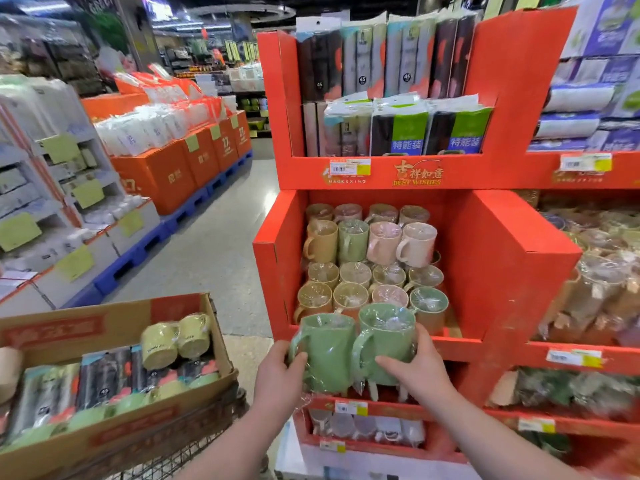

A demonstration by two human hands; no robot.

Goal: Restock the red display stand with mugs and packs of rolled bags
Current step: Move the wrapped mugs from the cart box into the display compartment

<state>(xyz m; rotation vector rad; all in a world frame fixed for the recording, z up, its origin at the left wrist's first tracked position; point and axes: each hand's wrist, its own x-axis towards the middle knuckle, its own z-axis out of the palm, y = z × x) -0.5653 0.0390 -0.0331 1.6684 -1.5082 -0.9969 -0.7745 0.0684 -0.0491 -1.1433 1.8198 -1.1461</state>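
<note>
From my remote seat, nearest the camera I see two hands and two glossy green mugs (329,355), each wrapped in clear film, side by side and touching. The left hand (277,379) grips the left one, fingers curled round its side by the handle, thumb on the front. The right hand (419,372) clasps the right one, thumb across its face, fingers wrapped round the far side. Both mugs sit at the front lip of the middle shelf of the red cardboard display stand (502,258).

To my left, a brown cardboard box (86,313) rides in a wire trolley (207,434). It holds two pale yellow mugs (161,344) lying on dark packs of rolled bags (104,379); I cannot count those packs.

On the middle shelf I count sixteen film-wrapped pastel mugs (353,240), four across, in tan, green and pink. On the shelf above, three green-and-blue-labelled bag packs (400,133) stand in front of a taller row.

Beyond, a polished grey floor (214,244) runs down the aisle past orange cartons (162,174) on blue pallets (187,209).
</note>
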